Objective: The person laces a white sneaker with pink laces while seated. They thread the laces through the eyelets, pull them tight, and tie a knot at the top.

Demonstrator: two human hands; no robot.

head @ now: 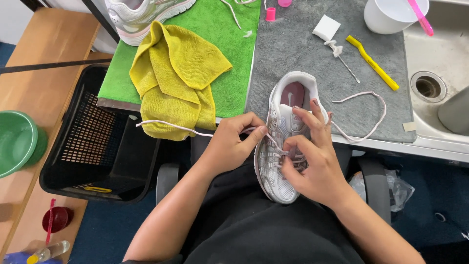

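Observation:
A white and silver sneaker [282, 105] with a pink insole rests on my lap, heel against the counter edge. My left hand [229, 144] pinches one end of its pale pink lace [171, 127], which trails left across the yellow cloth [173, 78]. My right hand [312, 161] presses on the sneaker's middle, fingers working at the eyelets. The lace's other end [361, 117] loops over the grey mat [293, 54] to the right.
A second sneaker [141, 14] lies on a green mat [215, 29]. A yellow brush [372, 62], a white cup [388, 17], a white block and a pink cap sit on the grey mat. Sink [435, 83] at right, black basket [97, 146] and green bowl [17, 142] at left.

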